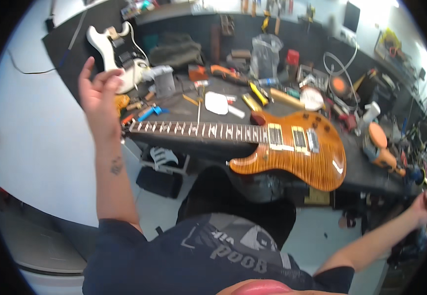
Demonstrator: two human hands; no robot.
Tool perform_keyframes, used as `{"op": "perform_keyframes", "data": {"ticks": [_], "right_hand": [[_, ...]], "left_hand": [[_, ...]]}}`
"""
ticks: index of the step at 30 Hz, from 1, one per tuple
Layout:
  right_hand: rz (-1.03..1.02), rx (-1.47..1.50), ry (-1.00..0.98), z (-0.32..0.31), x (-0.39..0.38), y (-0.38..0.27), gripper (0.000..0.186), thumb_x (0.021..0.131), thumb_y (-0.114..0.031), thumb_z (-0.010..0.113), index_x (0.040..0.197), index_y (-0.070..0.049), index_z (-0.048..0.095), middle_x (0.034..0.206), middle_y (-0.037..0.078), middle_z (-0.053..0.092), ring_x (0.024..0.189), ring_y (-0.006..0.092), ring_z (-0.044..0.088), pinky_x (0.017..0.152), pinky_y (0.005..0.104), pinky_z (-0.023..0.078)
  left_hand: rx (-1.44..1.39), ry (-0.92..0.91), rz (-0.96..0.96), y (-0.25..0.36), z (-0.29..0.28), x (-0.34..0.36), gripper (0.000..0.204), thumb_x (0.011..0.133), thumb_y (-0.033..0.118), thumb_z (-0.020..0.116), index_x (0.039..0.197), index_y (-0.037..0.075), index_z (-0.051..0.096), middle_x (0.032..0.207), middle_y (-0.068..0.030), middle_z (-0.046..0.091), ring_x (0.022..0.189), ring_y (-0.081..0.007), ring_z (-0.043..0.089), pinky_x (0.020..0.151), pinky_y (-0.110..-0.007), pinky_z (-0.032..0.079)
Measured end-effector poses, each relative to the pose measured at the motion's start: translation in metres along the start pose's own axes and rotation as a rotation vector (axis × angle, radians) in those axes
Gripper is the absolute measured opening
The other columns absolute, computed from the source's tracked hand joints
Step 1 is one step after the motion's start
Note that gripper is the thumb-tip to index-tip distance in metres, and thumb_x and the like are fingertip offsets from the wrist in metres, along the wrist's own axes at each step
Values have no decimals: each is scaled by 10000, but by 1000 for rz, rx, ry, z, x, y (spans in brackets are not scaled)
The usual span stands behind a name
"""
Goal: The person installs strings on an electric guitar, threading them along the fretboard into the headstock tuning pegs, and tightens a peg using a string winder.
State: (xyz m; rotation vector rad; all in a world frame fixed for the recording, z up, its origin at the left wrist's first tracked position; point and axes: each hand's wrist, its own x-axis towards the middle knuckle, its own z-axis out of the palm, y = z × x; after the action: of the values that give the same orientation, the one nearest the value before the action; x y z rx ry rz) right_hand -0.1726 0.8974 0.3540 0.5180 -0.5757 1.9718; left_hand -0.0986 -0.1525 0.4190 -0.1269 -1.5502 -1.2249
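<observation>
An amber electric guitar (321, 162) with a striped wood top lies across the front of the dark workbench, its fretted neck (198, 130) pointing left. My left hand (98, 91) is raised near the neck's far-left end, fingers apart, with nothing seen in it. The headstock is mostly hidden behind that wrist. Just beyond the hand lies a white guitar body (100, 42) with a black plate. My right hand (423, 205) is stretched out to the far right, beside the bench's right end. Blur and the picture's rim hide what its fingers do.
Across the workbench (208, 162) lie a yellow-handled cutter (259, 92), an orange-and-black tool (228, 73), a blue clamp (149, 112) and a white pad (216, 103). A clear plastic bag (265, 54) stands behind them. Orange-topped tools (378, 135) crowd the right end.
</observation>
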Motion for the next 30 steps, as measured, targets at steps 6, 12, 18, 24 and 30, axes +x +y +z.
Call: {"op": "perform_keyframes", "data": {"ticks": [6,12,18,24,30], "right_hand": [[270,-324,-239,274,-300,251,124,955,-21,643,1051,58,649,950,76,603,866,148,576,745,289,475],[465,-775,-1274,383,-525,349,144,910,-20,744,1049,-13,707,1029,115,732,963,240,699,884,359,542],[246,-637,-1606,456,-637,399,136,884,-66,757,990,-34,679,959,141,697,971,370,667,869,477,555],[185,-573,-1691,507,-703,457,113,915,-89,735,1005,-37,693,982,149,706,988,372,676,873,480,560],[189,-540,-1725,548,-765,489,115,929,-107,721,1011,-27,712,995,164,727,988,392,699,874,493,571]], "left_hand": [[490,-326,-78,-47,-12,-56,144,982,62,700,1103,-7,737,975,-66,756,880,-140,699,824,-304,553],[321,-736,-105,-85,4,-177,112,913,71,739,1012,25,766,956,-127,778,885,-255,753,837,-370,581],[337,-1027,5,-106,-29,-219,145,883,108,767,1015,50,779,957,-107,774,902,-324,730,805,-457,570],[484,-775,-87,-121,-75,-186,124,869,76,766,989,48,786,956,-121,773,934,-336,735,840,-434,591],[555,-528,-119,-141,-120,-167,114,862,48,757,968,9,777,936,-150,786,858,-330,758,791,-416,605]]}}
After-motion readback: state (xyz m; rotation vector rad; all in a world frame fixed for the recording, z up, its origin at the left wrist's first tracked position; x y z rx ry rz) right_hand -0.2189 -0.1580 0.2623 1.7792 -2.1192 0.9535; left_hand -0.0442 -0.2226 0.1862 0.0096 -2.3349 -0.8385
